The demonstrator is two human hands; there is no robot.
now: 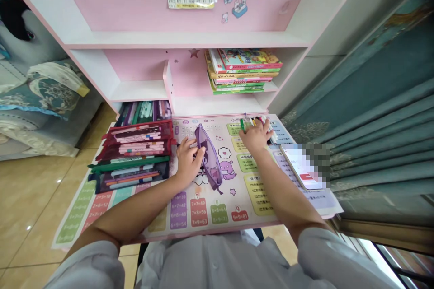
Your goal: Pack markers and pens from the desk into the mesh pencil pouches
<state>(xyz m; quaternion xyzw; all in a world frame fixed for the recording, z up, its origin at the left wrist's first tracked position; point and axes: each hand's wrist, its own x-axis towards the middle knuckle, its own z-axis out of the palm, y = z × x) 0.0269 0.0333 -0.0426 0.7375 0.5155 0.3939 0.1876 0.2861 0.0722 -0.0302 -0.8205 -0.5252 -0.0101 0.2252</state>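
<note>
Your left hand [187, 160] pinches the purple case [208, 158], which stands on edge mid-mat [257, 189]. It looks soft, light and floppy, so hold it by the zip rim. Your right hand [256, 136] lies over loose markers [267, 126]; I can't tell if it grips them, and they would likely roll. A phone [300, 167] lies near, and 1 pouch stack [135, 153] sits to the left.

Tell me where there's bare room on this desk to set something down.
Free: the mat along its front edge below the pencil case, and the shelf left of the books. Crowded: pouches left, pencil case in left hand, markers under right hand, phone right.
</note>
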